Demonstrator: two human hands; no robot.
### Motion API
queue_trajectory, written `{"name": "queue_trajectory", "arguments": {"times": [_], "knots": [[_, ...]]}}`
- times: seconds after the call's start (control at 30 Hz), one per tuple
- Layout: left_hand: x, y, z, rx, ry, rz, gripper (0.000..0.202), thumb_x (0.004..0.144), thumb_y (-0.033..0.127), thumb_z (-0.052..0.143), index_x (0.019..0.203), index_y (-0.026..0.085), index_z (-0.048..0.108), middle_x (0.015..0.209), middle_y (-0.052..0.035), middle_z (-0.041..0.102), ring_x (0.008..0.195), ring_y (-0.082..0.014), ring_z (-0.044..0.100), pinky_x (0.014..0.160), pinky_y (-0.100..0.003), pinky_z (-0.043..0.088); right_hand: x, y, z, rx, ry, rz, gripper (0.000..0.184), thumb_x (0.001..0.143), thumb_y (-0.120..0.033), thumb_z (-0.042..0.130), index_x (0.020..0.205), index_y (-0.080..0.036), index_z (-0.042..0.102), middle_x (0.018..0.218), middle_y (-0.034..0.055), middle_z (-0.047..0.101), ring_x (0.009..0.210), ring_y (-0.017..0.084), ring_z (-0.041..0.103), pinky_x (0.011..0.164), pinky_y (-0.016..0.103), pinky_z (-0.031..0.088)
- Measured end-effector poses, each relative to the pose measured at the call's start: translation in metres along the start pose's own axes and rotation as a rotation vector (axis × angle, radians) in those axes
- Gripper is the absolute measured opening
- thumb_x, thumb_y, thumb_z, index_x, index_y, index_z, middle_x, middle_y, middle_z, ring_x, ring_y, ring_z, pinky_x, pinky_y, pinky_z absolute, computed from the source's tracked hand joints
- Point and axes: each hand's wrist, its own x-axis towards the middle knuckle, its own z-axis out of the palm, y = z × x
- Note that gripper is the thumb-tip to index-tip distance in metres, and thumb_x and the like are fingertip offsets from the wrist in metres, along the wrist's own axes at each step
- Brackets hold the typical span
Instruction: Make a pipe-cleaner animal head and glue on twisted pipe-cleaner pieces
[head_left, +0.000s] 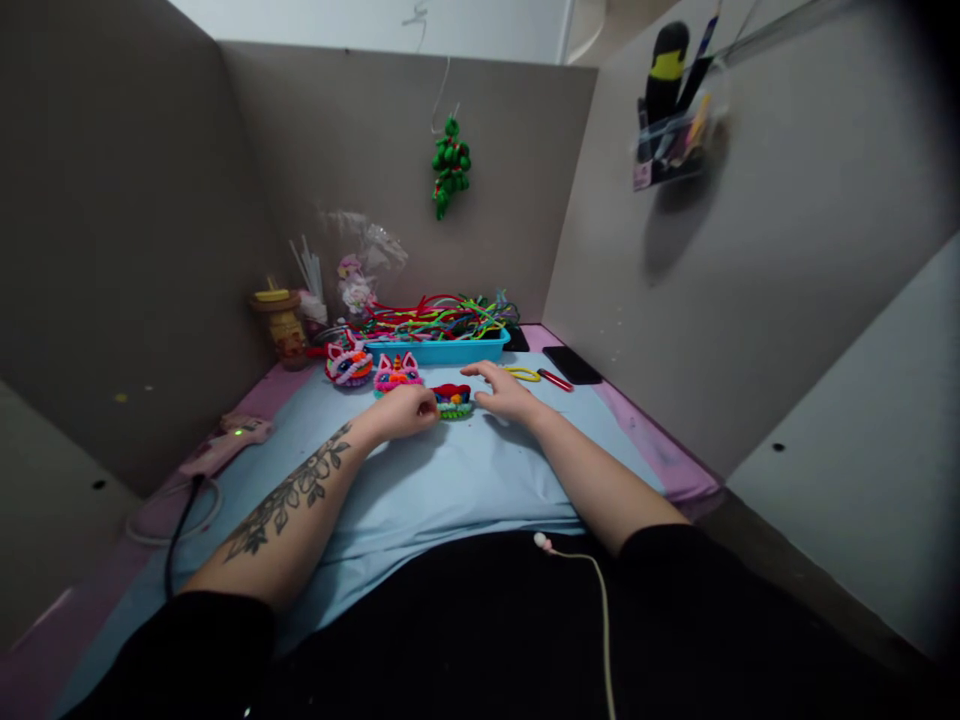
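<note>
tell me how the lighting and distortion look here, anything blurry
Head view: dim, even light; the wide lens bows the partition walls and darkens the top right corner; the pen holder is smeared, a soft shadow below it; the left hand, right hand and craft piece between them look fairly sharp.
</note>
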Motion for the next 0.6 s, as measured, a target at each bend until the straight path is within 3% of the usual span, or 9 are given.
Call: {"name": "queue_trajectory", "arguments": {"times": [0.1, 0.2, 0.37, 0.6], "knots": [[0.005, -0.001, 0.002, -0.012, 0.17, -0.021, 0.017, 0.077, 0.026, 0.051, 0.079, 0.015, 0.064, 0.075, -0.0046, 0.064, 0.066, -0.0146, 0.055, 0.061, -0.024, 0.04, 0.0, 0.0, 0.003, 0.023, -0.025, 0.021, 0.053, 0.063, -0.005, 0.046, 0.113, -0.016, 0.055, 0.114, 0.0087, 0.055, 0.106, 0.02, 0.051, 0.088, 0.034, 0.043], [0.008, 0.0, 0.008, -0.018, 0.253, 0.013, 0.018, 0.079, 0.028, 0.052, 0.083, 0.015, 0.064, 0.077, -0.0052, 0.063, 0.069, -0.0152, 0.056, 0.064, -0.025, 0.042, -0.001, -0.003, 0.007, 0.036, -0.045, 0.027, 0.054, 0.063, -0.003, 0.045, 0.113, -0.018, 0.055, 0.114, 0.0076, 0.055, 0.105, 0.018, 0.051, 0.083, 0.031, 0.045], [0.011, 0.0, 0.017, 0.014, 0.289, 0.042, 0.019, 0.081, 0.025, 0.052, 0.087, 0.015, 0.067, 0.079, -0.0063, 0.065, 0.07, -0.0155, 0.057, 0.065, -0.025, 0.042, 0.0, -0.005, 0.012, 0.035, -0.058, 0.006, 0.053, 0.063, -0.002, 0.046, 0.112, -0.018, 0.055, 0.112, 0.007, 0.055, 0.104, 0.018, 0.052, 0.082, 0.03, 0.046], [0.011, 0.001, 0.015, 0.059, 0.32, 0.042, 0.021, 0.082, 0.022, 0.048, 0.086, 0.016, 0.068, 0.081, -0.0066, 0.066, 0.073, -0.0162, 0.058, 0.067, -0.025, 0.043, 0.001, -0.005, 0.014, 0.037, -0.067, -0.031, 0.052, 0.061, -0.001, 0.046, 0.109, -0.019, 0.056, 0.109, 0.0062, 0.056, 0.103, 0.018, 0.052, 0.086, 0.032, 0.044]]}}
